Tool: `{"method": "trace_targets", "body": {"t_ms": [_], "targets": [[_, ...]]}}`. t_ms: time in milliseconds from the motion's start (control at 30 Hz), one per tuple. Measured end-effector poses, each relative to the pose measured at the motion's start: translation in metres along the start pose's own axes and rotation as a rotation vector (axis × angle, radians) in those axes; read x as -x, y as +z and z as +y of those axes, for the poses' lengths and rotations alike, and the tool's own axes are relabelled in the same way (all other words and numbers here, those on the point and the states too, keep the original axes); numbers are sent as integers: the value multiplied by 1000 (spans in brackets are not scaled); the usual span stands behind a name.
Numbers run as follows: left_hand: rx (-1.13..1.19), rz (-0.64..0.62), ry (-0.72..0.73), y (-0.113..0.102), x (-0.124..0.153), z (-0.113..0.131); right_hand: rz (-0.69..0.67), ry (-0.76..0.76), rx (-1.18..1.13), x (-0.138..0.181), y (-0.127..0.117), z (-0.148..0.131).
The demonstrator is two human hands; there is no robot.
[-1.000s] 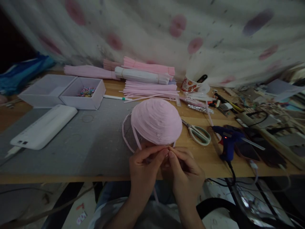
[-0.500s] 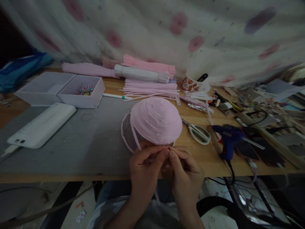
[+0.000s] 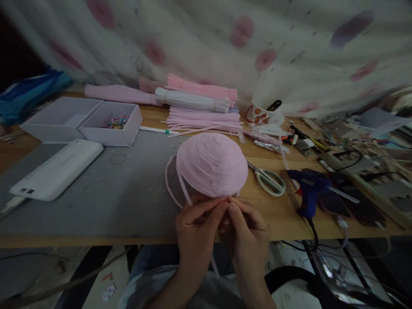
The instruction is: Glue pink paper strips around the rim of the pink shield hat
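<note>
A pink dome (image 3: 212,163), built up of pipe cleaners wound in rings, stands at the table's near side. From its left side a pink pipe cleaner (image 3: 184,186) runs down behind my left hand (image 3: 198,225), and a loose end hangs below between my wrists. My left hand is closed in a pinch at the dome's near lower edge. Tip to tip with it, my right hand (image 3: 247,227) pinches at the same spot. The fingertips mostly cover the bit of pipe cleaner between them. Left of the dome a thin loop (image 3: 167,180) sticks out.
Scissors (image 3: 270,182) and a blue glue gun (image 3: 309,191) lie to the right. Pink pipe cleaners (image 3: 202,118) are stacked behind the dome. On the left are a white box (image 3: 131,124) with beads and a white power strip (image 3: 58,169) on a grey mat (image 3: 96,210).
The dome has shifted very slightly right in view. My right hand has turned in a little; both pinches stay together at the dome's edge.
</note>
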State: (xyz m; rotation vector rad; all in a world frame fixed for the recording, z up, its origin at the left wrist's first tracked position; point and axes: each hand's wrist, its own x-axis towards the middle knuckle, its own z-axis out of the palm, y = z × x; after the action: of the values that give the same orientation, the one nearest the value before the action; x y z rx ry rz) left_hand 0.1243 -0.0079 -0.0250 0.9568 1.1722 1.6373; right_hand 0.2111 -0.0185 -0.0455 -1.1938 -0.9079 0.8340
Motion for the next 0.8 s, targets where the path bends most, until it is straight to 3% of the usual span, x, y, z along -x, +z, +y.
{"method": "trace_targets", "body": {"t_ms": [167, 300, 800], "targets": [[56, -69, -63, 0, 4, 2, 46, -69, 23, -2, 0, -2], [81, -54, -94, 3, 7, 2, 52, -70, 31, -1, 1, -1], [15, -28, -15, 6, 8, -2, 89, 144, -160, 0, 9, -8]]}}
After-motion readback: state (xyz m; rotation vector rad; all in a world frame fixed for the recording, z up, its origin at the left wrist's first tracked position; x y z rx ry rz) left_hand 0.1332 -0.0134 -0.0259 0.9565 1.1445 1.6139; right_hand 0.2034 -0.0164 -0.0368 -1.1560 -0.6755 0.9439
